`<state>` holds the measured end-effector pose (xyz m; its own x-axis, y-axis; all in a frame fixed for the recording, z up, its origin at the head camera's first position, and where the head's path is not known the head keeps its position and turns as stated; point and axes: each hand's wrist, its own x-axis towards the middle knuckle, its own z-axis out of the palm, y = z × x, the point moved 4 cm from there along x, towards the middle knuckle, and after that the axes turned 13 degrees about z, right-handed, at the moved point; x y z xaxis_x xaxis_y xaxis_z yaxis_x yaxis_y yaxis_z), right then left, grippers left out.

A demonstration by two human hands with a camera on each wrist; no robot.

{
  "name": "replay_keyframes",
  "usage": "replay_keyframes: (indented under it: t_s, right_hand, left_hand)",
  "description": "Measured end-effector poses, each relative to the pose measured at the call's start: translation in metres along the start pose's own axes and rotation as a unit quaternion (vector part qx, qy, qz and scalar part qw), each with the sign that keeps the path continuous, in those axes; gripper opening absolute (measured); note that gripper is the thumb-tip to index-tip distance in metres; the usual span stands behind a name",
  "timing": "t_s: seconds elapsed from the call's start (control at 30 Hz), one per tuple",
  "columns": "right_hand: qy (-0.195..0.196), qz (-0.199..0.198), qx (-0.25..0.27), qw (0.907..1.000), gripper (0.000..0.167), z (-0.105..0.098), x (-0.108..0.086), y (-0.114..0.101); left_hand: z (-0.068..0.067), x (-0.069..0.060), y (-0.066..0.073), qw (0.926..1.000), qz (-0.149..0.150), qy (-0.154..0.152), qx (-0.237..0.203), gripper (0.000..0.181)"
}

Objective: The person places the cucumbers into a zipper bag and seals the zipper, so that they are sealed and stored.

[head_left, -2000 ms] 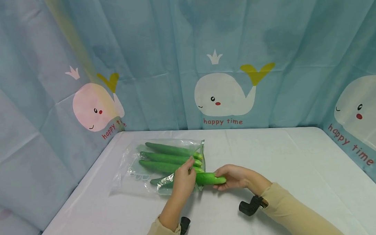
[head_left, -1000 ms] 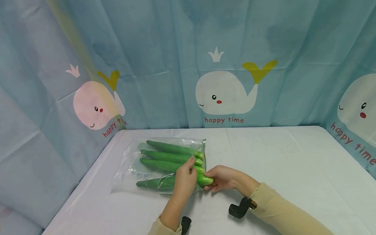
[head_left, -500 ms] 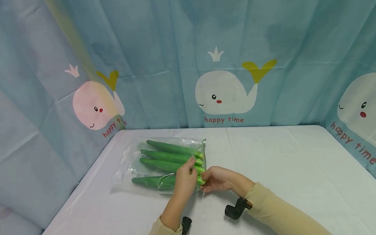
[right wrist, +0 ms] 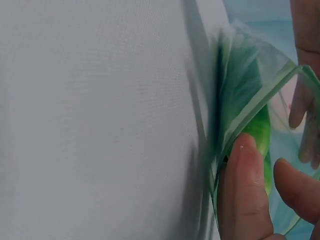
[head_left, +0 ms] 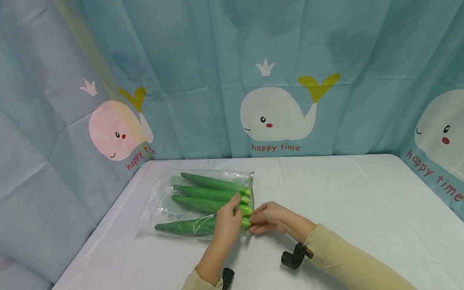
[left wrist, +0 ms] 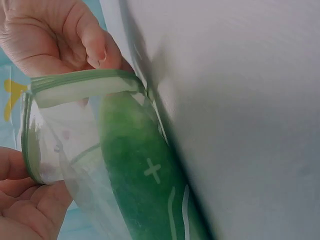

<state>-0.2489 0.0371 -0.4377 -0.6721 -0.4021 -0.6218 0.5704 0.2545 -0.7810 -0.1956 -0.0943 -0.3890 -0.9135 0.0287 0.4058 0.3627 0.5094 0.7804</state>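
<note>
A clear zip bag (head_left: 148, 220) with green edging lies on the table, its mouth facing right. Inside it are three cucumbers (head_left: 207, 193) side by side, and a fourth cucumber (head_left: 177, 228) lies nearest to me, its pale end at the mouth. My left hand (head_left: 228, 222) pinches the upper edge of the mouth, holding it raised in the left wrist view. At the opening is my right hand (head_left: 273, 218), thumb and fingers apart. In the right wrist view its fingers (right wrist: 247, 170) are at the bag's rim, by the cucumber's end (right wrist: 257, 132); whether they touch it I cannot tell.
A white cloth covers the table (head_left: 333, 192). Behind and at both sides hangs a blue curtain (head_left: 191, 78) printed with whales. Black wrist cameras (head_left: 293, 258) sit on both wrists.
The nearest cucumber has slid left, from sticking out of the mouth to lying inside the bag. My right hand followed it leftward and its fingers have parted from it. My left hand stayed in place.
</note>
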Motion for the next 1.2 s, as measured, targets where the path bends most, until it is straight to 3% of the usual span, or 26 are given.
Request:
replay_keyframes:
  t_s: [0.13, 0.5, 0.73, 0.87, 1.03, 1.2]
  right_hand:
    - [0.015, 0.006, 0.012, 0.9998, 0.041, 0.0, 0.001, -0.003]
    - [0.006, -0.011, 0.009, 0.9999, 0.049, 0.011, 0.01, -0.01]
    - [0.056, -0.003, 0.018, 0.9983, 0.06, 0.006, 0.012, -0.013]
    - [0.046, -0.009, 0.011, 0.9988, 0.058, 0.01, 0.016, -0.017]
    - [0.034, -0.011, 0.003, 0.9994, 0.055, 0.008, 0.017, -0.02]
    - [0.087, 0.016, 0.014, 0.996, 0.042, -0.014, 0.021, -0.027]
  left_hand:
    - [0.0, 0.0, -0.001, 1.0, -0.002, -0.005, -0.003, 0.039]
    - [0.001, 0.0, -0.003, 0.9998, -0.006, -0.016, -0.012, 0.039]
    - [-0.002, -0.001, -0.002, 0.9998, 0.01, -0.016, 0.008, 0.038]
    - [-0.005, -0.001, -0.002, 0.9995, 0.011, -0.022, 0.021, 0.038]
    - [-0.004, -0.002, -0.001, 0.9976, 0.007, -0.062, 0.029, 0.041]
    - [-0.006, -0.002, 0.003, 0.9921, 0.028, -0.107, 0.059, 0.04]
